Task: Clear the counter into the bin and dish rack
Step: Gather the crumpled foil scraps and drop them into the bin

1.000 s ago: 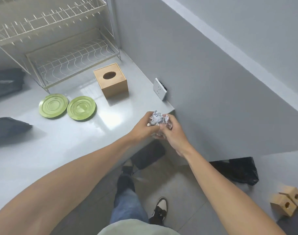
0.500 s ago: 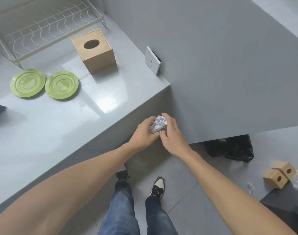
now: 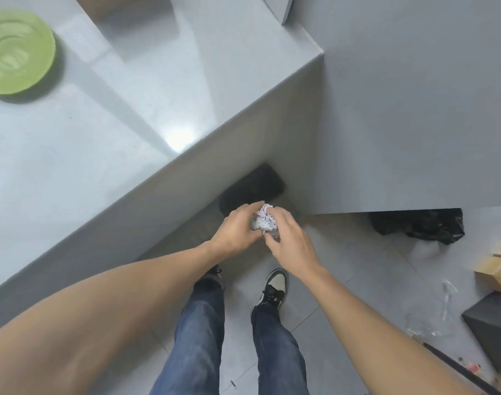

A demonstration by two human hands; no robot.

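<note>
A crumpled ball of white paper [image 3: 264,221] sits between my two hands, below the grey counter's [image 3: 106,143] front edge and above the floor. My left hand [image 3: 237,229] is curled around its left side. My right hand [image 3: 289,240] presses on its right side with fingers bent. Just beyond the hands, under the counter's corner, lies a black bin [image 3: 252,188], partly hidden by the counter edge. One green plate [image 3: 17,51] rests on the counter at the far left.
A black plastic bag [image 3: 420,223] lies on the floor to the right under the wall. Wooden boxes [image 3: 497,269], a dark box [image 3: 494,323] and clear plastic scraps [image 3: 431,323] sit at the right edge. My legs and shoes [image 3: 273,286] stand below the hands.
My view has tilted down and moved closer; the dish rack, tissue box and second plate have left the frame. Both hands have carried the paper ball down from the counter corner toward the black bin.
</note>
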